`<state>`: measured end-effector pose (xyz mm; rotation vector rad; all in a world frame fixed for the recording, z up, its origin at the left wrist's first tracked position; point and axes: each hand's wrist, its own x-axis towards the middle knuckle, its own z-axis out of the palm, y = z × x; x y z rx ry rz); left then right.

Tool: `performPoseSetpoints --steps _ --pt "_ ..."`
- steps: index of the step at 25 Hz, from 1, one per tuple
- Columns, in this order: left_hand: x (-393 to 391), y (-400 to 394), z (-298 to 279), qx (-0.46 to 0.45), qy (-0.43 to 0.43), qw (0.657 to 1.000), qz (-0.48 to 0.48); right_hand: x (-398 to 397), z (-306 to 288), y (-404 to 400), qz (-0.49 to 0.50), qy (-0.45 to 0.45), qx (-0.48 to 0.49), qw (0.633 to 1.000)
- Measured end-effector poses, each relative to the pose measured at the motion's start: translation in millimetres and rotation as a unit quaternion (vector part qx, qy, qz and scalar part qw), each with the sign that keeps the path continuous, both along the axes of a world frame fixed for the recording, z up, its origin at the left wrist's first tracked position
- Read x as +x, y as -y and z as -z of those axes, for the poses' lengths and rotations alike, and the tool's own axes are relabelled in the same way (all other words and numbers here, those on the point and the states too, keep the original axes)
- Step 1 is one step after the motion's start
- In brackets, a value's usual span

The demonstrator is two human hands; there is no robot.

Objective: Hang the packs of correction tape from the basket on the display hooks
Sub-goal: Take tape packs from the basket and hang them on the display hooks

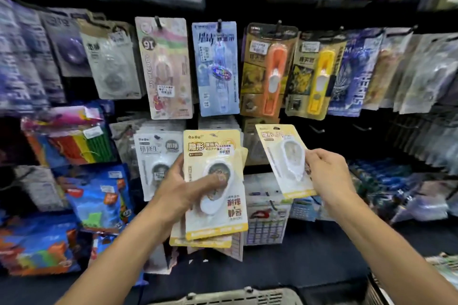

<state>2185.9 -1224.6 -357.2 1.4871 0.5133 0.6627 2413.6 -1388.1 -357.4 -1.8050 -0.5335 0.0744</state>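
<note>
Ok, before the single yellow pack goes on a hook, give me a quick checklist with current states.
1. Right hand grips the single yellow pack: ok.
2. Left hand holds the yellow stack securely: ok.
3. Pack's hang hole visible at its top: ok.
4. Free hook in the lower row nearby: ok.
5. Pack upright for hanging: not ok, tilted.
6. Hook matches this product: cannot tell.

Dark display wall with hooks carries hanging stationery packs.
</note>
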Motion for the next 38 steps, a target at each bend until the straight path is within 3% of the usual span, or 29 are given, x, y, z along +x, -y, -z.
performPoseSetpoints --steps 4,5,8,10,11,13,14,15,17,19,23,28,36,38 --pt "-5 -2 -2 0.007 0.005 1.0 0.004 -3 -4 4 0.024 0.048 -0.053 0.997" --pt "-4 -1 -3 0.003 0.011 1.0 -0.003 -5 -4 -1 0.027 0.022 -0.039 0.999" --pt "2 3 0 -0.026 0.024 0.999 -0.021 -15 -1 -12 0.02 -0.194 0.069 0.978" --pt "4 5 2 -0.034 0.023 0.999 -0.025 -17 3 -13 0.038 -0.262 0.131 0.955" --pt "6 7 2 -0.036 0.025 0.999 -0.027 -19 4 -8 0.063 -0.242 0.14 0.958" --pt "8 8 2 -0.039 0.035 0.998 -0.03 -29 0 0 0.096 -0.085 0.086 0.988" --pt "9 9 2 -0.042 0.041 0.998 -0.029 -38 -2 1 0.043 -0.009 0.07 0.997" --pt "11 11 2 -0.045 0.045 0.998 -0.026 -52 -4 0 -0.058 0.012 0.066 0.996" --pt "14 16 2 -0.056 0.055 0.997 -0.017 -80 -3 -9 -0.244 -0.035 0.039 0.968" --pt "14 17 1 -0.076 0.059 0.995 0.006 -93 2 -19 -0.277 -0.047 0.058 0.958" --pt "2 10 -2 -0.085 0.054 0.994 0.038 -77 -5 -12 -0.194 -0.165 0.193 0.947" --pt "-2 2 2 -0.093 0.076 0.993 0.002 -45 -1 12 0.004 -0.151 0.105 0.983" --pt "7 7 3 -0.077 0.078 0.994 -0.012 -41 6 17 -0.004 -0.12 0.067 0.99" --pt "7 6 3 -0.086 0.083 0.993 -0.021 -42 5 17 -0.018 -0.166 0.069 0.984"
